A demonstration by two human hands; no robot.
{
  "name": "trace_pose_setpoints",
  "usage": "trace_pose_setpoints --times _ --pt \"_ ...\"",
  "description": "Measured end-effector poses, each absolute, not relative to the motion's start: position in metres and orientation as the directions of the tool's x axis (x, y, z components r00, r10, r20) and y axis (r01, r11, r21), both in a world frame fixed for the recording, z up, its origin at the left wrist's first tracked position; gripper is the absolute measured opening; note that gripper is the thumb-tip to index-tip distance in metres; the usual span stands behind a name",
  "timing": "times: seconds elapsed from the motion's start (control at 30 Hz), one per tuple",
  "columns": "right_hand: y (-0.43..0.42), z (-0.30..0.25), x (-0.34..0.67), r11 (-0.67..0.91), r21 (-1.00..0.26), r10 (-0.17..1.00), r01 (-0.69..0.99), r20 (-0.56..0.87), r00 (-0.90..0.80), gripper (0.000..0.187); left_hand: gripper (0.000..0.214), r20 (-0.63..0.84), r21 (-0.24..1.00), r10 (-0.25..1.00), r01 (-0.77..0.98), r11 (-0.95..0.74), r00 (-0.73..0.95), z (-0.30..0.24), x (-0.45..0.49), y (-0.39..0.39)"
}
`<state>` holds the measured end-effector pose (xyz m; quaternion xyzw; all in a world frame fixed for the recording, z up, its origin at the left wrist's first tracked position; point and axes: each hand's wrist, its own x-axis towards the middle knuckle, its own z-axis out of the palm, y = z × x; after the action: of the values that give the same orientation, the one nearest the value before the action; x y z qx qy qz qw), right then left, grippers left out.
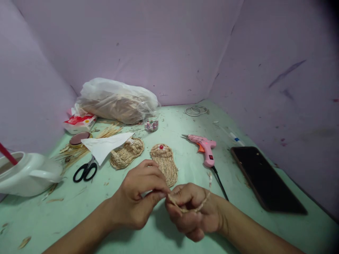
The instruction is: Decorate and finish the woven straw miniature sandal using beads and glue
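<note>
My left hand [139,197] and my right hand [192,211] meet low in the middle, both pinched on a strand of jute twine [197,208] that loops over the right hand's fingers. Just beyond the hands lie two small woven jute sandals: one [165,163] with a red bead on top, the other [126,152] partly under a white paper sheet [104,146].
Pink glue gun [205,147] with black cord lies right of the sandals. Black phone [266,180] at right. Black scissors [86,171], white pot [28,174], straw bundle [76,150], plastic bag of fibre [116,100], bead dish [151,125], rings [196,110]. Purple walls enclose the green table.
</note>
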<state>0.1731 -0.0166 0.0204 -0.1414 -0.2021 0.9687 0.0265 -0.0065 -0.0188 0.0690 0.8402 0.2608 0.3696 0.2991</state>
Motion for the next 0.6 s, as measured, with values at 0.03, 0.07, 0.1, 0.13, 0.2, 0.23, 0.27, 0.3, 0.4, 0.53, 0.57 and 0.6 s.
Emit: trace_pose_setpoints --times 0.03,0.07,0.1,0.13,0.2,0.23,0.27,0.3,0.4,0.53,0.57,0.6 --pt "-0.016 0.02 0.172 -0.912 -0.409 0.167 -0.033 -0.298 -0.94 0.029 0.014 0.438 0.733 0.719 0.248 -0.633 0.539 0.068 -0.007 -0.018" --pt "-0.016 0.02 0.17 -0.898 -0.429 0.265 -0.099 -0.347 -0.9 0.032 0.012 0.391 0.786 0.793 0.279 -0.552 0.467 0.067 -0.008 -0.017" --pt "-0.016 0.02 0.168 -0.861 -0.475 0.394 -0.181 -0.399 -0.828 0.033 0.009 0.321 0.847 0.867 0.295 -0.443 0.381 0.065 -0.009 -0.016" --pt "-0.018 0.021 0.166 -0.792 -0.558 0.534 -0.248 -0.436 -0.724 0.03 0.006 0.237 0.904 0.927 0.284 -0.32 0.29 0.063 -0.011 -0.014" --pt "-0.023 0.024 0.162 -0.512 -0.828 0.81 -0.231 -0.374 -0.452 0.022 0.006 0.075 0.975 0.987 0.198 -0.103 0.144 0.06 -0.012 -0.01" --pt "-0.027 0.026 0.161 -0.285 -0.95 0.916 -0.128 -0.23 -0.329 0.021 0.008 0.017 0.988 0.995 0.148 -0.032 0.1 0.058 -0.012 -0.008" --pt "-0.031 0.029 0.161 -0.024 -1.0 0.968 0.006 -0.025 -0.248 0.02 0.009 -0.022 0.994 0.997 0.11 0.014 0.074 0.057 -0.011 -0.007" --pt "-0.035 0.031 0.161 0.232 -0.963 0.959 0.137 0.202 -0.201 0.017 0.01 -0.05 0.995 0.997 0.089 0.044 0.061 0.057 -0.01 -0.007" --pt "-0.04 0.034 0.167 0.668 -0.619 0.713 0.413 0.691 -0.119 0.011 0.014 -0.119 0.989 0.989 0.099 0.111 0.086 0.059 -0.003 -0.011" --pt "-0.035 0.031 0.172 0.681 -0.467 0.652 0.564 0.737 -0.178 0.019 0.017 -0.167 0.972 0.97 0.194 0.131 0.177 0.065 0.005 -0.019" --pt "-0.034 0.03 0.172 0.678 -0.49 0.679 0.549 0.703 -0.212 0.016 0.017 -0.156 0.966 0.968 0.234 0.109 0.197 0.066 0.006 -0.02" --pt "-0.034 0.029 0.171 0.667 -0.533 0.712 0.521 0.662 -0.235 0.012 0.016 -0.133 0.957 0.968 0.281 0.069 0.213 0.066 0.008 -0.022"
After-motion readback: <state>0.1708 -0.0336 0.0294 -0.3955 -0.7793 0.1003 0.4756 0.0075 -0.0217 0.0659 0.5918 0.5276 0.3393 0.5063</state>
